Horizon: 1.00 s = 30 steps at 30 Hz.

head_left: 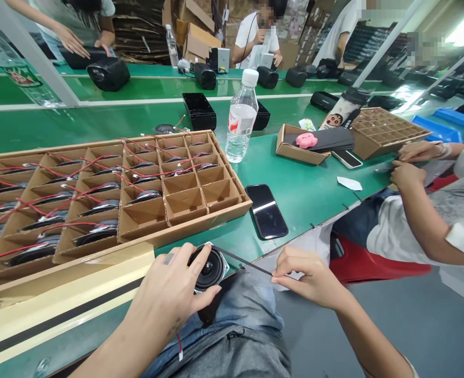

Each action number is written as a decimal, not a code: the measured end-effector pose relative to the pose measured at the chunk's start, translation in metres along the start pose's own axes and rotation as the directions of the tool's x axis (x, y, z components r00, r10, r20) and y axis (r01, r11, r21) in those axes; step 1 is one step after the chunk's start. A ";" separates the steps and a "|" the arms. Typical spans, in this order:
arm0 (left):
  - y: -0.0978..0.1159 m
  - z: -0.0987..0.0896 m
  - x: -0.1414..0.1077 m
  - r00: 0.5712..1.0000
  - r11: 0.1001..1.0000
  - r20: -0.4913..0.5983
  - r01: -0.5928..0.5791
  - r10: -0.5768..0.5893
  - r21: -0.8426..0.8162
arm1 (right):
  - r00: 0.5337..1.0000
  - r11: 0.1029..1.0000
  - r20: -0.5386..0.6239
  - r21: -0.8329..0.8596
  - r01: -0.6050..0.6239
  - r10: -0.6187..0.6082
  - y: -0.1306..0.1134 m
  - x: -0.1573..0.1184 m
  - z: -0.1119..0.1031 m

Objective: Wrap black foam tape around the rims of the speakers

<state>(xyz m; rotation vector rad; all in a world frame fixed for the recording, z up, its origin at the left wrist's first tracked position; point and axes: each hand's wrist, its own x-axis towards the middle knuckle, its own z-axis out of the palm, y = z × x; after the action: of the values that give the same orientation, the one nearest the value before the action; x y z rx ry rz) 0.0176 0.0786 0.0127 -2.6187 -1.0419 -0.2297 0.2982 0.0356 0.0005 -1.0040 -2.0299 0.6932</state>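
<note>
My left hand (163,286) is closed around a small round speaker (211,269) with a black cone and a metal frame, at the table's front edge above my lap. Its fingers cover the speaker's left side, and one fingertip presses a thin black strip (244,260) at the rim. To the right, my right hand (308,274) pinches the strip's other end between thumb and fingers, so it stretches straight between both hands. A red wire (179,344) with a white plug hangs below my left hand. Beside my left forearm lies a cream backing sheet (135,265) bearing another black strip (69,314).
A divided cardboard box (185,223) holds several wired speakers; some front-right cells are empty. Right of it are a black phone (269,212) and a water bottle (238,134). A small carton (301,152) sits farther right, near a co-worker's hands (411,163). People work across the green table.
</note>
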 end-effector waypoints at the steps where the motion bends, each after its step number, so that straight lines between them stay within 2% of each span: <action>1: 0.000 0.000 0.000 1.000 1.000 -0.004 0.006 -0.006 0.002 | 1.000 1.000 0.004 0.002 0.010 -0.010 -0.001 -0.001 0.002; 4: 0.002 -0.006 0.002 1.000 1.000 0.004 0.008 -0.008 0.022 | 0.999 1.000 0.026 -0.011 0.027 -0.027 -0.007 -0.005 0.008; 6: 0.005 -0.012 0.006 0.998 0.998 0.064 0.006 -0.010 0.064 | 0.998 1.000 0.063 -0.015 0.018 -0.017 -0.012 -0.007 0.013; 8: 0.007 -0.019 0.009 0.988 0.994 0.152 -0.002 -0.015 0.111 | 0.991 0.997 0.118 0.054 -0.061 0.054 -0.017 -0.008 0.017; 9: 0.008 -0.022 0.011 0.979 0.992 0.200 -0.001 -0.024 0.123 | 0.980 0.976 0.155 0.157 -0.151 0.127 -0.018 -0.007 0.020; 10: 0.009 -0.025 0.012 0.970 0.992 0.242 -0.001 -0.029 0.124 | 0.955 0.914 0.205 0.305 -0.268 0.212 -0.018 -0.006 0.023; 11: 0.009 -0.027 0.014 0.961 0.993 0.275 -0.005 -0.028 0.116 | 0.920 0.792 0.266 0.474 -0.386 0.289 -0.017 -0.004 0.026; 12: 0.010 -0.028 0.015 0.951 0.994 0.307 -0.004 -0.029 0.106 | 0.880 0.619 0.335 0.625 -0.475 0.337 -0.013 -0.002 0.029; 13: 0.009 -0.030 0.016 0.941 0.996 0.337 0.000 -0.031 0.092 | 0.852 0.434 0.394 0.737 -0.517 0.345 -0.008 0.002 0.032; 14: 0.008 -0.031 0.018 0.930 0.997 0.367 0.006 -0.033 0.075 | 0.844 0.282 0.427 0.808 -0.518 0.325 -0.002 0.006 0.035; 15: 0.007 -0.032 0.020 0.916 0.998 0.400 0.016 -0.037 0.055 | 0.853 0.184 0.432 0.850 -0.494 0.294 0.004 0.011 0.038; 16: 0.004 -0.034 0.023 0.897 0.999 0.441 0.031 -0.038 0.023 | 0.868 0.134 0.423 0.874 -0.466 0.262 0.010 0.016 0.040; 19: -0.010 -0.040 0.034 0.807 0.986 0.589 0.068 0.035 -0.153 | 0.906 0.127 0.371 0.908 -0.400 0.204 0.021 0.030 0.041; 21: -0.023 -0.041 0.039 0.731 0.952 0.663 0.065 0.159 -0.300 | 0.924 0.162 0.331 0.918 -0.363 0.193 0.022 0.038 0.038; 22: -0.029 -0.041 0.041 0.710 0.928 0.668 0.055 0.222 -0.367 | 0.933 0.180 0.301 0.924 -0.336 0.197 0.021 0.041 0.036; 23: -0.034 -0.040 0.041 0.707 0.906 0.654 0.045 0.269 -0.421 | 0.942 0.202 0.263 0.931 -0.304 0.207 0.020 0.045 0.034; 25: -0.039 -0.036 0.039 0.735 0.884 0.611 0.033 0.294 -0.466 | 0.955 0.250 0.171 0.940 -0.232 0.243 0.020 0.051 0.031; 27: -0.037 -0.033 0.034 0.774 0.907 0.588 0.045 0.233 -0.419 | 0.956 0.297 0.089 0.939 -0.174 0.278 0.022 0.057 0.031; 30: -0.024 -0.032 0.024 0.793 0.956 0.604 0.109 0.082 -0.272 | 0.949 0.358 0.024 0.923 -0.141 0.313 0.029 0.059 0.032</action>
<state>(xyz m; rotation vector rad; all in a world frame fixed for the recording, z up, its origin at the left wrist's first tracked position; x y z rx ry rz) 0.0175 0.0998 0.0543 -3.0435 -1.3008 0.5540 0.2607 0.0957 -0.0158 -0.5826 -0.9900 1.6099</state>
